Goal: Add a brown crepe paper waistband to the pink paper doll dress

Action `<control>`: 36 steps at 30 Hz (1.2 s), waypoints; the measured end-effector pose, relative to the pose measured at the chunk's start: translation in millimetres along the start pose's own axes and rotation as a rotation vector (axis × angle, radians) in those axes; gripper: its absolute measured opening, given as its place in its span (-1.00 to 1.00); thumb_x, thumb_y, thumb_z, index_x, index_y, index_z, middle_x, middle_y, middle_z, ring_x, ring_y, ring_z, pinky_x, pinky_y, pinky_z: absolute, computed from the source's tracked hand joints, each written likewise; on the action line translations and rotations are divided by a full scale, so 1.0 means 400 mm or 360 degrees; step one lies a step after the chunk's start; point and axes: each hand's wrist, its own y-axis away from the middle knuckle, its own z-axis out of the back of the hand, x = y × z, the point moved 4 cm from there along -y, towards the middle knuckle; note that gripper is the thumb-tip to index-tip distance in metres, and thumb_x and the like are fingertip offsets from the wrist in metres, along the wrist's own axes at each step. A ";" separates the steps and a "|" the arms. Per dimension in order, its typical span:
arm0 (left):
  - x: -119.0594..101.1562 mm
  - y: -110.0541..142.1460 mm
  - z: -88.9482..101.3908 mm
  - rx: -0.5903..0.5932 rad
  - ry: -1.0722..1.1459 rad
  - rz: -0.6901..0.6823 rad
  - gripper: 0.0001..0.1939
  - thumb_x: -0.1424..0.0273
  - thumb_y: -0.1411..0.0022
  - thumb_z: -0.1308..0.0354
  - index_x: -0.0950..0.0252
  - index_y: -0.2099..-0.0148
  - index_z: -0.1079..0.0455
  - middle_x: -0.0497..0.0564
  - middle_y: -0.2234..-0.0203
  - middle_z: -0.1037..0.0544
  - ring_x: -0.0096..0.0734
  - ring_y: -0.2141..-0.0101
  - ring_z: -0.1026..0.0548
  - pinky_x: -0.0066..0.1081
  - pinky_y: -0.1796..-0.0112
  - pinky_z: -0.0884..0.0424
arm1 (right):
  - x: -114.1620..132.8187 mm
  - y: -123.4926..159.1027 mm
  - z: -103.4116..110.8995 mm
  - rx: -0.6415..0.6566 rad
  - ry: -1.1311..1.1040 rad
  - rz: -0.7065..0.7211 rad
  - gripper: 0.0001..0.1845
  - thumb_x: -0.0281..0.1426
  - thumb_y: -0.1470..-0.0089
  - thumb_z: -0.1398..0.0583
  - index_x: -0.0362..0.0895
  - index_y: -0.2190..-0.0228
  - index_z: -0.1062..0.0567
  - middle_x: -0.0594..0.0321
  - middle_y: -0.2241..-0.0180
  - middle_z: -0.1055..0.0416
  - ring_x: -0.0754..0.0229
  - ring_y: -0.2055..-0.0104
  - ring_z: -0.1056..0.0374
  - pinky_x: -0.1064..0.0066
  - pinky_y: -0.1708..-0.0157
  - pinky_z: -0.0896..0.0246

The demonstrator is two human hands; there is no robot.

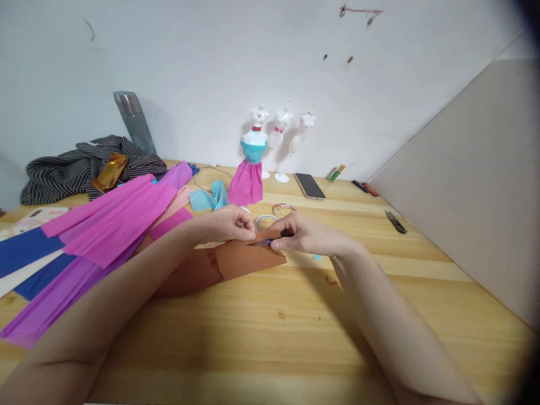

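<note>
A strip of brown crepe paper (pixel 248 261) spans the middle of the table, its right end slightly raised. My left hand (pixel 228 223) is closed, thumb and fingers pinching the paper's upper edge. In my right hand (pixel 306 233) is a small pair of scissors (pixel 262 243), fingers curled round its dark handles. The blades point left across the brown paper, close to my left fingertips. Whether they are apart or together is hard to make out. Just behind stands a small dress form (pixel 253 151) in a turquoise top and pink skirt (pixel 246 183).
Pink, purple and blue crepe strips (pixel 101 236) cover the left side. Behind them lie a striped cloth (pixel 63 171) and a grey bottle (pixel 137 124). Tape rolls (pixel 266 220), a phone (pixel 310 186) and a dark cutter (pixel 395 222) lie behind and right. White walls bound the table.
</note>
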 end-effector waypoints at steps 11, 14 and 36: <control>0.001 0.002 -0.003 0.0020 0.0034 0.0032 -0.88 0.36 -0.02 -0.18 0.33 0.45 -0.43 -0.12 0.59 -0.39 -0.58 0.55 -0.27 -0.53 0.51 -0.12 | -0.003 -0.007 -0.003 0.0030 -0.0105 0.0002 -0.80 -0.31 0.00 -0.20 -0.21 0.48 -0.50 0.37 0.54 -0.16 0.31 0.45 -0.07 0.42 0.40 0.02; 0.000 0.003 -0.003 0.0022 0.0028 0.0021 -0.86 0.35 -0.02 -0.18 0.34 0.44 -0.43 -0.13 0.60 -0.38 -0.58 0.55 -0.26 -0.53 0.52 -0.11 | -0.008 -0.008 -0.005 0.0030 -0.0138 0.0001 -0.77 -0.30 0.00 -0.20 -0.23 0.44 -0.54 0.37 0.55 -0.15 0.31 0.45 -0.07 0.41 0.38 0.01; -0.008 0.008 0.003 0.0080 0.0019 0.0089 -0.81 0.29 -0.03 -0.17 0.33 0.45 -0.38 -0.14 0.61 -0.33 -0.59 0.58 -0.26 -0.53 0.53 -0.16 | -0.019 -0.009 0.001 0.0038 -0.0141 0.0083 -0.73 -0.31 -0.03 -0.22 -0.21 0.28 -0.61 0.36 0.52 -0.24 0.30 0.43 -0.11 0.43 0.38 -0.04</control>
